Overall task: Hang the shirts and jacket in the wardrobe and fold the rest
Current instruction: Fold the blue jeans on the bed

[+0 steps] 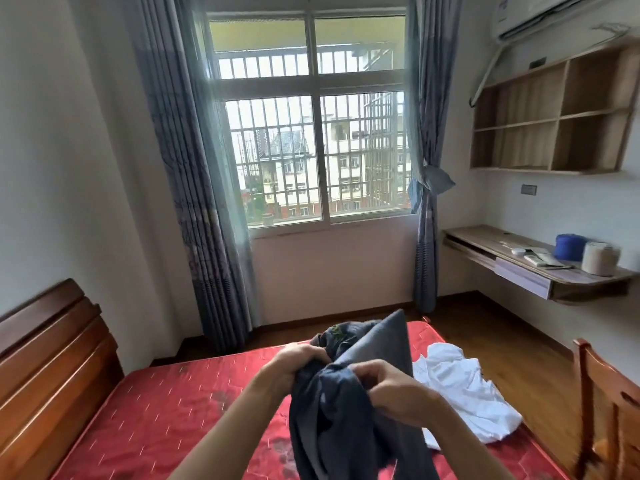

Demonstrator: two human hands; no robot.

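Wood floor (pixel 485 334) runs as an open strip along the right edge of the bed (pixel 166 410). It is bounded farther right by a wall-hung desk (pixel 512 249) and, nearer, by a chair (pixel 604 403) whose back stands close to that edge. On the left the headboard (pixel 52 358) closes the side off, and the bed's far edge lies near the wall under the window (pixel 315 133), where curtains (pixel 194 168) hang down on both sides. The red bed surface stretches wide to the left of the arms. A white garment (pixel 460 389) lies crumpled on the bed at its right edge, just beside the right forearm. Both arms reach forward from the bottom of the view, forearms converging, hands raised above the bed near its middle. The left hand (pixel 298 362) is curled, its fingers closed round a bunch of the dark garment (pixel 346 431). The right hand (pixel 388 386) pinches the same cloth between thumb and bent fingers, just beside the left. The dark garment hangs from both grips between the forearms, its lower end out of view. Behind the hands a grey flap rises to a point with darker crumpled cloth beside it — whether these belong to the held garment cannot be told.
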